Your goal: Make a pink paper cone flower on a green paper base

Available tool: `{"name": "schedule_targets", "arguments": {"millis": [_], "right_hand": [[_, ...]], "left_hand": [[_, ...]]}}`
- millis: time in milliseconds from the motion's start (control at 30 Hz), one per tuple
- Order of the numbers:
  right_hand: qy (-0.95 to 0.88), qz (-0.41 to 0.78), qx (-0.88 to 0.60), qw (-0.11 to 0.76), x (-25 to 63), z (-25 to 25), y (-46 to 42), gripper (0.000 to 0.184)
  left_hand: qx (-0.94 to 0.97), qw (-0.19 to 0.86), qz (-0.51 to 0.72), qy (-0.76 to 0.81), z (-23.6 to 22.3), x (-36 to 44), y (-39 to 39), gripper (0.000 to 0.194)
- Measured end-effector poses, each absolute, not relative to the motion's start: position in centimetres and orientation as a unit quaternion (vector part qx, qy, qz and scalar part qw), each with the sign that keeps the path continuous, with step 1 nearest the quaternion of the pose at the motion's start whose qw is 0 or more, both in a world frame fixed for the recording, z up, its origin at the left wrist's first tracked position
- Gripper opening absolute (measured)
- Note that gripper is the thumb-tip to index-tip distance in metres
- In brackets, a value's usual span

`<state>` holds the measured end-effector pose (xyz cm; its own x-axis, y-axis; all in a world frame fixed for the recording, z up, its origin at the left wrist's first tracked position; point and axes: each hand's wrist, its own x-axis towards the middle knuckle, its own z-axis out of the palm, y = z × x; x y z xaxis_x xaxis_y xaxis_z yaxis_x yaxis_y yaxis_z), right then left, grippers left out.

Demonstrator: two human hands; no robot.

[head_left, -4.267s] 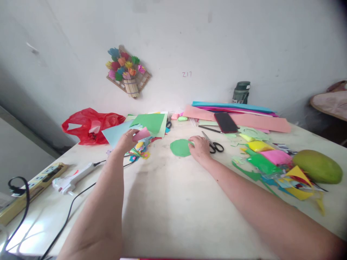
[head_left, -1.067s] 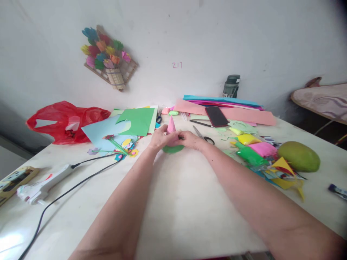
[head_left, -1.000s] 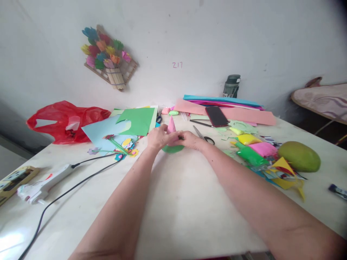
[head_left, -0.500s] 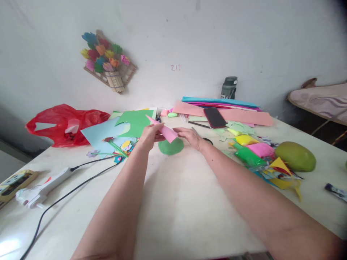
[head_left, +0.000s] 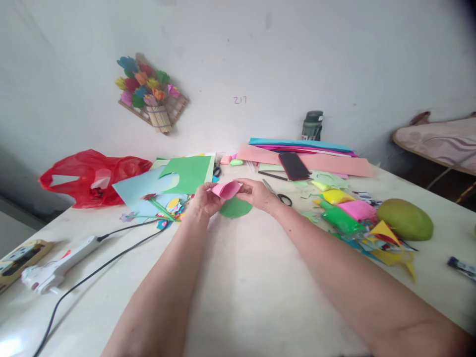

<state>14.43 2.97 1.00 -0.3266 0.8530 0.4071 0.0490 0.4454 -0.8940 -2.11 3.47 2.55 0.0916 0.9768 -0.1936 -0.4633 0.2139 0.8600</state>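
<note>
A pink paper cone (head_left: 226,190) is held between my two hands, its rolled open end turned towards me. My left hand (head_left: 207,199) is closed on its left side. On the other side, the fingers of my right hand (head_left: 256,192) pinch the cone's right edge. Beneath the cone a round green paper piece (head_left: 235,208) lies on the white table (head_left: 238,287), its upper part hidden by the cone and my hands. Black-handled scissors (head_left: 278,194) lie just right of my right hand.
Green sheets (head_left: 189,173) and a red plastic bag (head_left: 94,176) lie at the left, with a glue gun (head_left: 63,265) and its cable nearer. A phone (head_left: 293,166) rests on pink paper. Clay packets (head_left: 344,218) and a green mango-like fruit (head_left: 405,219) are at the right.
The pink cone has turned from a slanted side view so its open end faces me. My right hand has moved left onto its edge. The camera view has tilted up slightly.
</note>
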Motion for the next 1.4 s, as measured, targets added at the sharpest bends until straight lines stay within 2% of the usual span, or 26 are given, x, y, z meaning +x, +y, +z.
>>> {"name": "schedule_targets", "arguments": {"millis": [100,167,267,300,367,433,500,667,833,1067,1200,1300,1400], "right_hand": [[-0.689,0.412,-0.324,0.501,14.4,1.3,3.0,0.032],[-0.673,0.422,-0.332,0.509,14.6,1.5,3.2,0.027],[-0.651,0.425,-0.347,0.524,15.1,1.9,3.6,0.028],[-0.645,0.424,-0.35,0.531,15.4,2.0,3.8,0.028],[-0.632,0.427,-0.352,0.541,15.9,2.4,3.9,0.027],[-0.634,0.439,-0.35,0.532,16.3,2.9,3.8,0.027],[-0.651,0.452,-0.34,0.507,16.7,3.3,3.5,0.029],[-0.685,0.478,-0.302,0.459,16.8,3.6,3.0,0.033],[-0.612,0.541,-0.292,0.497,16.8,2.9,3.4,0.046],[-0.627,0.454,-0.372,0.513,16.1,2.5,3.5,0.036],[-0.614,0.445,-0.38,0.531,16.0,2.3,3.6,0.032],[-0.627,0.436,-0.39,0.515,16.2,2.5,3.6,0.031],[-0.665,0.416,-0.424,0.452,17.0,3.8,3.5,0.033]], "left_hand": [[0.226,0.72,0.53,0.387,2.8,-1.6,3.1,0.016],[0.231,0.737,0.507,0.384,3.2,-1.5,2.9,0.016],[0.296,0.727,0.414,0.461,4.3,-2.2,2.9,0.043],[0.327,0.702,0.382,0.505,4.8,-2.6,3.0,0.051],[0.391,0.581,0.421,0.576,5.8,-3.4,3.0,0.057],[0.469,0.434,0.514,0.572,6.6,-3.8,2.9,0.053],[0.556,0.367,0.539,0.516,7.2,-3.6,2.4,0.048],[0.665,0.457,0.413,0.422,6.5,-2.2,1.7,0.043],[0.613,0.467,0.472,0.429,4.9,-1.3,2.2,0.037],[0.59,0.476,0.505,0.414,4.0,-0.2,2.5,0.036],[0.577,0.52,0.469,0.419,3.7,-0.1,2.5,0.034],[0.571,0.561,0.441,0.405,3.5,0.0,2.4,0.032],[0.556,0.57,0.456,0.396,3.2,0.0,2.5,0.03]]}}
